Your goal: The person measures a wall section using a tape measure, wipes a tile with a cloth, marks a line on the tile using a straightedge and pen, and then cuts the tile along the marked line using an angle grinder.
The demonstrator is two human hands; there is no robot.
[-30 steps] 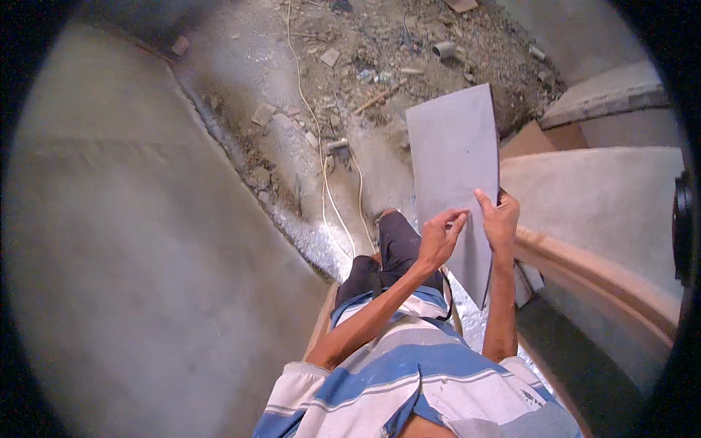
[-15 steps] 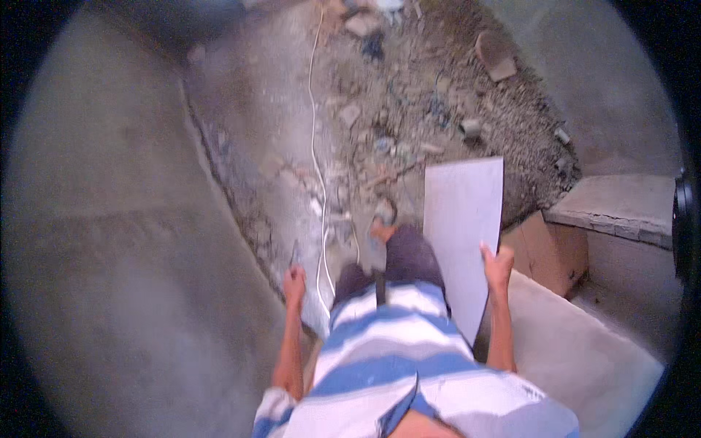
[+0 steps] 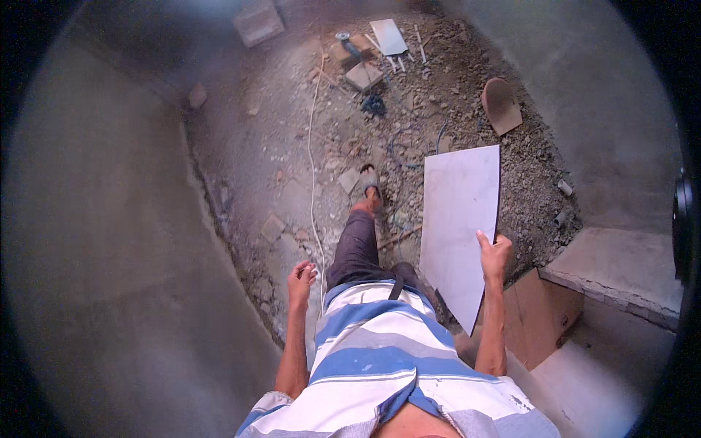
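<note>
My right hand (image 3: 491, 250) grips a long pale rectangular tile (image 3: 456, 197) by its outer edge, thumb on the face, holding it beside my right leg. My left hand (image 3: 302, 274) hangs at my left side with loosely bent fingers apart and nothing visible held in it. My sandalled foot (image 3: 368, 182) is stepped forward on the rubble floor, near a white cable (image 3: 312, 168) that runs along the ground.
An angle grinder (image 3: 349, 45) lies by square tile pieces (image 3: 364, 74) and a white board (image 3: 388, 36) ahead. A curved cut piece (image 3: 500, 106) rests on gravel. Concrete walls (image 3: 117, 219) flank both sides; a concrete step edge (image 3: 613, 285) is right, with pipe offcuts (image 3: 564, 187) beyond.
My left hand has let go of the tile and dropped to my left side. I have stepped forward; more of the floor ahead shows, and the tile stays in my right hand.
</note>
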